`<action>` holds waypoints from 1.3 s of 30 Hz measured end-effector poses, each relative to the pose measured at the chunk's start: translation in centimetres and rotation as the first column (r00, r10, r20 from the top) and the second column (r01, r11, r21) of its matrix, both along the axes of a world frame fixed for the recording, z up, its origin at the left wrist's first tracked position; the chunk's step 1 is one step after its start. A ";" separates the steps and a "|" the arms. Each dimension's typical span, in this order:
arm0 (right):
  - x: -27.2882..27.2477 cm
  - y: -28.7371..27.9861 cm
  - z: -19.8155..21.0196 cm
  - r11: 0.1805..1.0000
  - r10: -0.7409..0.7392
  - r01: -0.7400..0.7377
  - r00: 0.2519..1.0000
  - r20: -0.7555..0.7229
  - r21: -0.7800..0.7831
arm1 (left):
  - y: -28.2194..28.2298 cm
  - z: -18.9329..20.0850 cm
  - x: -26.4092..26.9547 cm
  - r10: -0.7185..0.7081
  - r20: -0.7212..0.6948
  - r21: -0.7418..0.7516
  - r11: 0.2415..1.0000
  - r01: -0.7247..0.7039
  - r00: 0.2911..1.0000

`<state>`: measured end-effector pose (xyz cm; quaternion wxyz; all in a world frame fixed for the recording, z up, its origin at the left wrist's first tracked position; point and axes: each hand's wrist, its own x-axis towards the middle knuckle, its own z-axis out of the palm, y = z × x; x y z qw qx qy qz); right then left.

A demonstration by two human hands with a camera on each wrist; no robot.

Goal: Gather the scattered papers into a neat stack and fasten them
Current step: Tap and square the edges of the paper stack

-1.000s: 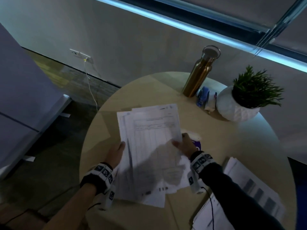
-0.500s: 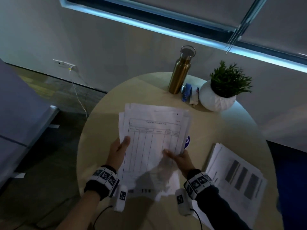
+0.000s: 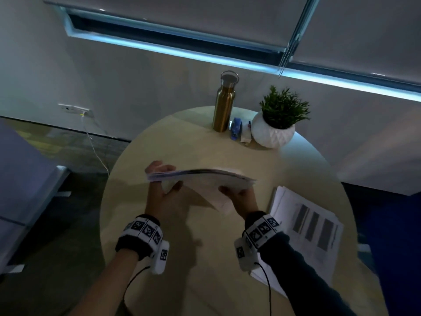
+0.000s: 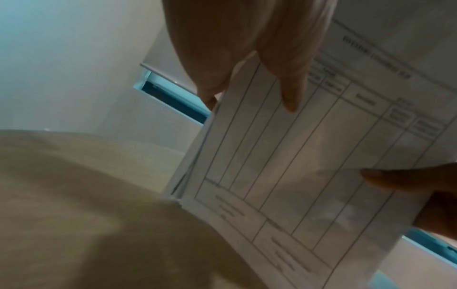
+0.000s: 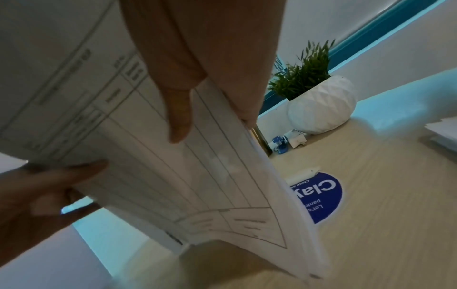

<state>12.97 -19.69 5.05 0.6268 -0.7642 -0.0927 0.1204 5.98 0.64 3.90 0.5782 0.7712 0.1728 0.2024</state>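
In front of you, a round wooden surface (image 3: 141, 224) carries a gold bottle (image 3: 223, 106) at its far edge, a potted plant (image 3: 276, 119) in a white pot near it, and a round blue sticker (image 5: 323, 197). A white cable (image 3: 93, 144) hangs from a wall socket (image 3: 73, 108).

The papers (image 3: 200, 179) stand on edge on the table (image 3: 205, 142), left hand (image 3: 163, 195) at their left end, right hand (image 3: 241, 197) at their right. A 2nd pile (image 3: 305, 226) lies flat to the right. Behind, at the far rim, stand a bottle (image 3: 224, 106), a stapler (image 3: 237, 128) and a plant (image 3: 275, 124), left to right. A sticker (image 5: 321, 197) lies just right of the papers.
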 end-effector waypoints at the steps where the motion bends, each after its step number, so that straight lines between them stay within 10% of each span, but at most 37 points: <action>1: 0.2 0.1 -0.3 0.999 -0.043 0.043 0.999 0.031 -0.015 | 0.0 0.1 0.1 0.006 -0.042 -0.028 1.000 -0.007 0.999; 9: -0.8 -2.6 -1.0 0.949 -0.209 0.241 0.964 -0.167 0.205 | -1.3 -0.3 -2.5 -0.130 -0.177 -0.255 0.964 0.082 0.976; 15: -4.1 -9.4 -4.1 0.967 -0.256 0.241 0.920 -0.296 -0.088 | -7.7 -3.2 -4.8 -0.223 -0.273 -0.285 0.948 0.143 0.936; 22: -5.1 -20.9 -6.5 0.768 -0.626 0.556 0.757 -0.187 -0.318 | -19.5 -7.2 -0.5 -0.485 -0.391 -0.318 0.869 0.380 0.782; 29: -3.9 -25.7 -9.3 0.610 -0.665 0.196 0.654 -0.361 -0.767 | -25.7 -10.4 2.6 -0.380 -0.665 -0.052 0.882 0.468 0.643; 33: -4.5 -25.4 -10.2 0.558 -0.776 0.395 0.561 -0.289 -0.730 | -26.6 -10.5 2.8 -0.412 -0.663 -0.162 0.894 0.418 0.625; 39: -4.9 -25.7 -10.4 0.751 -0.657 0.426 0.561 -0.503 -0.505 | -25.0 -11.5 1.6 -0.463 -0.661 -0.308 0.885 0.349 0.591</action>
